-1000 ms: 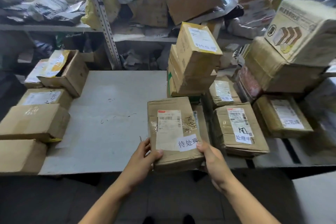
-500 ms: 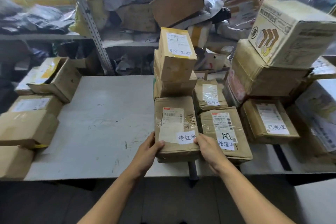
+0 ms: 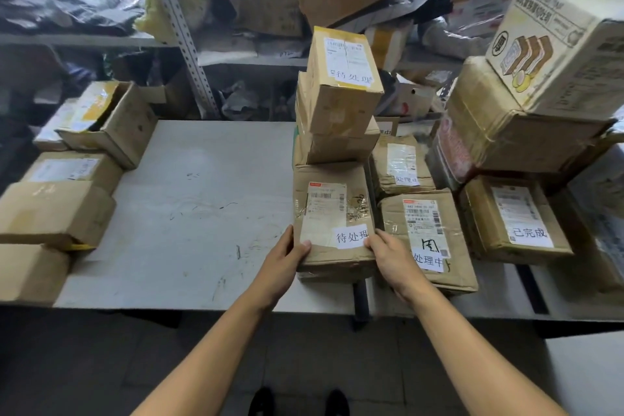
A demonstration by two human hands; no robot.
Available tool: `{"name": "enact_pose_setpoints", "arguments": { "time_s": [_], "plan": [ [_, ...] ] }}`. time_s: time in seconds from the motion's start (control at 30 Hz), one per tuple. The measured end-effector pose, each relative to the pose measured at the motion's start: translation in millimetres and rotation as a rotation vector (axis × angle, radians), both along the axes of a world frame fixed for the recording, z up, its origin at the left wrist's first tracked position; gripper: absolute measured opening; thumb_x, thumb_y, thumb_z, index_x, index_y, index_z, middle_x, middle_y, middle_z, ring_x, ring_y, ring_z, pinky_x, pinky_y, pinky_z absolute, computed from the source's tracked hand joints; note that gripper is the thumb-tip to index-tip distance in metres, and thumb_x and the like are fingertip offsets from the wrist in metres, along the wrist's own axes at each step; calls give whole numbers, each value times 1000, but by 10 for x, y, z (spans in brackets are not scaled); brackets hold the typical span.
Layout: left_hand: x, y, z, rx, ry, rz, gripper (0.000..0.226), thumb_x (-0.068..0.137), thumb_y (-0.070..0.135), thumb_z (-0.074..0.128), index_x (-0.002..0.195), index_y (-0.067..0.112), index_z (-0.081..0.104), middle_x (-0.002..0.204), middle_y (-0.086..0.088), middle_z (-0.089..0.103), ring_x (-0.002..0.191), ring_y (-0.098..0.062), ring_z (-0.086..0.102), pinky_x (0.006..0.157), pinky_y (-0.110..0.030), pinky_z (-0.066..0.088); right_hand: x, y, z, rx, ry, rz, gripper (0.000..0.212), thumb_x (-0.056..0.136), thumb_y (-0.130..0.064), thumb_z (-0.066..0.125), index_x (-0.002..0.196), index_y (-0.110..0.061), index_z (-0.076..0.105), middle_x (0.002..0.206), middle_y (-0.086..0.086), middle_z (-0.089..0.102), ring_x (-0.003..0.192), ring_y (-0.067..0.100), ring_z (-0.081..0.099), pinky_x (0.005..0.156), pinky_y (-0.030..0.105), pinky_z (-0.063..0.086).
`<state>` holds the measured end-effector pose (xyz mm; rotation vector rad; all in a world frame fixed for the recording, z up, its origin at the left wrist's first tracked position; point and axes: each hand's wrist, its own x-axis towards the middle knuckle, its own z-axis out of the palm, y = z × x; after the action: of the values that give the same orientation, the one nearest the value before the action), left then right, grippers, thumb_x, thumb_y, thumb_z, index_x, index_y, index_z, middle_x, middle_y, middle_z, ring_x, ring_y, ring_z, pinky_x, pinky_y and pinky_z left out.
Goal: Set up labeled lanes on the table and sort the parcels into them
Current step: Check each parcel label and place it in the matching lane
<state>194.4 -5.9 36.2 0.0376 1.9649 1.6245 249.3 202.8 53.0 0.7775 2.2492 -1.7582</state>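
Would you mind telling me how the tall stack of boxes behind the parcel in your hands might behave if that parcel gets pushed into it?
The stack looks apt to tip: its top box sits skewed and overhangs the ones beneath. The held parcel seems stiff enough to pass a shove on, though its cardboard is creased. Both hands, left hand and right hand, grip its near corners, so a slow push seems wise.

Front parcel [image 3: 332, 213] reads 待处理; neighbour parcel [image 3: 426, 233] 处理中; right parcel [image 3: 513, 216] seemingly 已完成.

Both hands [image 3: 337, 260] on flat parcel [image 3: 332, 213] atop grey table [image 3: 189, 213]
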Motion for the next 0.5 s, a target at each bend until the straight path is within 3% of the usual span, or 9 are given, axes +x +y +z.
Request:
{"name": "enact_pose_setpoints", "arguments": {
  "time_s": [0.07,0.13,0.17,0.23,0.33,0.43,0.5],
  "plan": [
    [3,4,-3,3,5,8,28,101,38,50,119,59,47,130,25,59,111,4,61,94,-22,51,3,3,-9,16,-4,-3,26,97,-34,51,116,-22,65,123,0,67,105,10,61,88,29,48],
    [12,3,17,-2,15,19,30,101,35,51,122,56,48,134,21,58,108,8,61,87,-15,50,-6,8,11,60,-15,-13,50,98,-34,51,144,-16,47,138,0,56,118,11,51,99,30,41],
    [18,-2,25,-5,23,23,34,101,35,51,130,52,46,139,18,55,111,7,60,88,-14,49,-6,4,37,82,-15,-13,56,98,-34,52,149,-14,40,141,0,53,117,8,47,98,27,37],
    [23,-14,48,-24,33,55,55,101,39,51,151,37,31,153,12,42,129,-5,51,101,-23,43,6,-12,83,127,23,-7,57,98,-35,54,150,-16,39,140,-1,53,107,-1,46,91,19,35],
    [-2,-47,117,-78,50,107,66,100,44,50,156,34,18,162,6,27,145,-21,33,113,-43,35,35,-73,186,296,131,-25,55,97,-37,56,147,-20,43,142,-3,54,112,-1,46,95,20,35],
    [-47,-152,218,-111,144,160,62,99,46,50,154,39,22,161,6,28,145,-19,33,110,-41,35,26,-200,320,551,256,10,60,96,-36,56,150,-18,38,154,0,41,140,13,36,114,27,25],
    [-83,-263,294,-124,206,212,58,100,45,49,153,40,25,159,6,32,140,-14,37,103,-34,36,-30,-322,437,596,330,68,60,97,-36,56,152,-20,36,157,-2,37,145,13,29,113,25,20]
  ]
}}
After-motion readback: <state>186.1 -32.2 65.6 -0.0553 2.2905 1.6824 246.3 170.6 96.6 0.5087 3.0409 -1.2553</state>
